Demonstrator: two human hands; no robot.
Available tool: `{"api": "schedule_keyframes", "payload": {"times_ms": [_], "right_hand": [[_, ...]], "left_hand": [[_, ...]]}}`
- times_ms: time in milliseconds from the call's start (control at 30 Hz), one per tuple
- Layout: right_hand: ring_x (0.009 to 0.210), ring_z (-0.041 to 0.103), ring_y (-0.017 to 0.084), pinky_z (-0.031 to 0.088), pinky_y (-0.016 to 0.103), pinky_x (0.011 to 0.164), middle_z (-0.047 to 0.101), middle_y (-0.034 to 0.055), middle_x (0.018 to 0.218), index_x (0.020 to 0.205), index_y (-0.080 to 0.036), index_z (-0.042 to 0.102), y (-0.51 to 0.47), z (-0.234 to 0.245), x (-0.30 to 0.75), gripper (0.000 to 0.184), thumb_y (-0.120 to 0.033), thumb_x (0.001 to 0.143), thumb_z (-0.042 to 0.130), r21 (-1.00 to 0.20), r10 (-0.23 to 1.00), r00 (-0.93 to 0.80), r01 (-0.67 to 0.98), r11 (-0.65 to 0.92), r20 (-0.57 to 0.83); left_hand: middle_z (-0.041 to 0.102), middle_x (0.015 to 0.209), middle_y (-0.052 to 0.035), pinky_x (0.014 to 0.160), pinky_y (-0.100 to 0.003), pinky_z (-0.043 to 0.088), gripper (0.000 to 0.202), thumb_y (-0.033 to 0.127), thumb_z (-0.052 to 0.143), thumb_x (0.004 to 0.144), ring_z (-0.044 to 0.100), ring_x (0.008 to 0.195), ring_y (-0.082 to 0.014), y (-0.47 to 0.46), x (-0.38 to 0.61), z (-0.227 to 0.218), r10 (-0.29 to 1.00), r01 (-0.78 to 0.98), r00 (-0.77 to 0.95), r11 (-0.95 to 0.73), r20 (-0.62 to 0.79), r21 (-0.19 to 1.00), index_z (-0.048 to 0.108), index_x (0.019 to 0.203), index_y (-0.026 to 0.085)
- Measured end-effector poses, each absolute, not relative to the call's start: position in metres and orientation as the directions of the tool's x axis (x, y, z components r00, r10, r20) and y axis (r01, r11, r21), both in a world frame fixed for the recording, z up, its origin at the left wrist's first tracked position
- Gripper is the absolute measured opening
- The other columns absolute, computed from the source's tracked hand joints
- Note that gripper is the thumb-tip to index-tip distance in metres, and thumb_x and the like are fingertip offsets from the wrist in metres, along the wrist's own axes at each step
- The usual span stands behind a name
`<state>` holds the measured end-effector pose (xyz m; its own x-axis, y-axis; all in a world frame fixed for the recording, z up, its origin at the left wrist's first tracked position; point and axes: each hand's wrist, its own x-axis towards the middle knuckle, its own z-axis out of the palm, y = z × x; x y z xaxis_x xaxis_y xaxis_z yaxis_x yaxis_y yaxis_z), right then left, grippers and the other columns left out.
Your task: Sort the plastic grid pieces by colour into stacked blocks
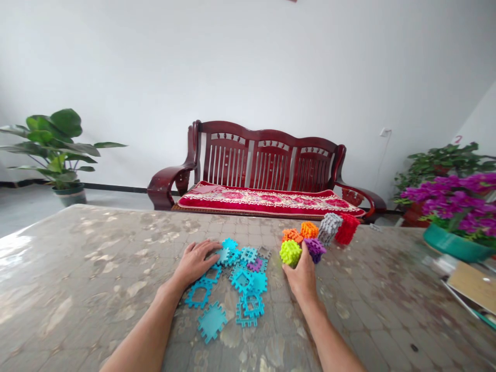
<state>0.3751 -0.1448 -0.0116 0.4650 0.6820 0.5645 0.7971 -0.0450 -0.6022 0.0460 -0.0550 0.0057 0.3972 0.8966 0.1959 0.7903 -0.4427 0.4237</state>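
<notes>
My left hand point(196, 262) lies flat with fingers spread on the table, its fingertips touching the edge of a scatter of flat cyan interlocking tiles point(242, 279). My right hand point(300, 276) is closed around a lime-green cube point(290, 252) built of such tiles, resting on the table. A purple cube point(314, 249) sits right beside that hand's fingers. Behind them stand two orange cubes point(300, 232), a grey cube point(329, 228) and a red cube point(346, 229). A small purple tile point(255, 265) and a grey tile point(265, 252) lie among the cyan ones.
The table point(96, 268) has a glossy stone-pattern cover. A teal pot of purple flowers point(459, 217) and some papers point(470, 289) sit at its right edge. Beyond are a dark wooden bench with a red cushion point(267, 181) and a potted green plant point(58, 155).
</notes>
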Motion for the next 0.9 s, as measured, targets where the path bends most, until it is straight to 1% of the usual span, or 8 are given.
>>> {"api": "schedule_keyframes", "payload": {"times_ms": [100, 167, 233, 333, 367, 433, 633, 900], "right_hand": [[0.112, 0.054, 0.034, 0.043, 0.047, 0.096, 0.059, 0.0189, 0.123, 0.142, -0.012, 0.038, -0.157, -0.003, 0.372, 0.079, -0.028, 0.069, 0.064, -0.559, 0.651, 0.46, 0.826, -0.065, 0.603], [0.113, 0.052, 0.034, 0.041, 0.048, 0.097, 0.059, 0.0187, 0.123, 0.138, -0.014, 0.044, -0.165, 0.005, 0.367, 0.067, -0.028, 0.075, 0.06, -0.518, 0.61, 0.435, 0.854, -0.047, 0.662], [0.11, 0.053, 0.031, 0.041, 0.047, 0.097, 0.062, 0.0158, 0.118, 0.129, -0.017, 0.054, -0.171, 0.012, 0.358, 0.048, -0.025, 0.081, 0.055, -0.469, 0.595, 0.36, 0.883, 0.031, 0.718], [0.1, 0.058, 0.024, 0.044, 0.04, 0.093, 0.067, 0.0081, 0.103, 0.105, -0.024, 0.067, -0.173, 0.016, 0.34, 0.025, -0.021, 0.088, 0.05, -0.407, 0.696, 0.152, 0.887, 0.218, 0.702], [0.097, 0.059, 0.023, 0.045, 0.038, 0.091, 0.067, 0.0061, 0.099, 0.099, -0.025, 0.069, -0.172, 0.016, 0.333, 0.022, -0.021, 0.089, 0.05, -0.4, 0.74, 0.089, 0.88, 0.255, 0.667], [0.095, 0.06, 0.023, 0.047, 0.037, 0.089, 0.068, 0.0046, 0.098, 0.096, -0.027, 0.071, -0.168, 0.014, 0.321, 0.019, -0.021, 0.087, 0.055, -0.401, 0.803, 0.041, 0.881, 0.252, 0.594], [0.099, 0.061, 0.027, 0.048, 0.037, 0.086, 0.067, 0.0068, 0.102, 0.102, -0.026, 0.072, -0.152, 0.007, 0.31, 0.024, -0.029, 0.078, 0.07, -0.4, 0.879, 0.07, 0.905, 0.143, 0.472], [0.095, 0.063, 0.026, 0.049, 0.034, 0.081, 0.067, 0.0057, 0.098, 0.095, -0.027, 0.073, -0.148, 0.01, 0.309, 0.02, -0.028, 0.076, 0.071, -0.436, 0.884, 0.088, 0.889, 0.137, 0.459]], "left_hand": [[0.06, 0.139, 0.0026, 0.117, -0.053, 0.018, 0.04, 0.051, 0.044, 0.089, 0.043, 0.138, -0.0255, -0.056, 0.047, 0.008, 0.901, 0.793, 0.394, -0.433, 0.181, 0.429, 0.062, 0.122, 0.038], [0.06, 0.139, 0.0025, 0.117, -0.053, 0.018, 0.04, 0.051, 0.044, 0.088, 0.044, 0.137, -0.0256, -0.056, 0.047, 0.009, 0.9, 0.792, 0.396, -0.436, 0.184, 0.428, 0.063, 0.121, 0.038], [0.06, 0.139, 0.0023, 0.117, -0.052, 0.018, 0.039, 0.05, 0.045, 0.088, 0.044, 0.137, -0.0253, -0.057, 0.047, 0.009, 0.898, 0.791, 0.398, -0.439, 0.187, 0.426, 0.063, 0.121, 0.038], [0.06, 0.139, 0.0024, 0.117, -0.052, 0.017, 0.039, 0.05, 0.044, 0.089, 0.044, 0.137, -0.0249, -0.056, 0.047, 0.008, 0.898, 0.792, 0.398, -0.439, 0.188, 0.425, 0.062, 0.122, 0.038], [0.06, 0.139, 0.0023, 0.117, -0.052, 0.017, 0.039, 0.049, 0.044, 0.089, 0.044, 0.137, -0.0248, -0.056, 0.047, 0.007, 0.898, 0.791, 0.398, -0.44, 0.188, 0.426, 0.062, 0.122, 0.037], [0.06, 0.139, 0.0024, 0.117, -0.053, 0.016, 0.039, 0.049, 0.044, 0.089, 0.043, 0.138, -0.025, -0.056, 0.047, 0.007, 0.899, 0.79, 0.398, -0.438, 0.185, 0.429, 0.062, 0.122, 0.037], [0.059, 0.14, 0.0034, 0.117, -0.054, 0.016, 0.039, 0.048, 0.045, 0.089, 0.042, 0.139, -0.0261, -0.058, 0.048, 0.011, 0.907, 0.791, 0.387, -0.418, 0.165, 0.447, 0.062, 0.122, 0.037], [0.059, 0.14, 0.0023, 0.117, -0.053, 0.016, 0.038, 0.048, 0.046, 0.089, 0.043, 0.138, -0.0255, -0.059, 0.047, 0.01, 0.903, 0.786, 0.388, -0.429, 0.184, 0.445, 0.062, 0.122, 0.037]]}}
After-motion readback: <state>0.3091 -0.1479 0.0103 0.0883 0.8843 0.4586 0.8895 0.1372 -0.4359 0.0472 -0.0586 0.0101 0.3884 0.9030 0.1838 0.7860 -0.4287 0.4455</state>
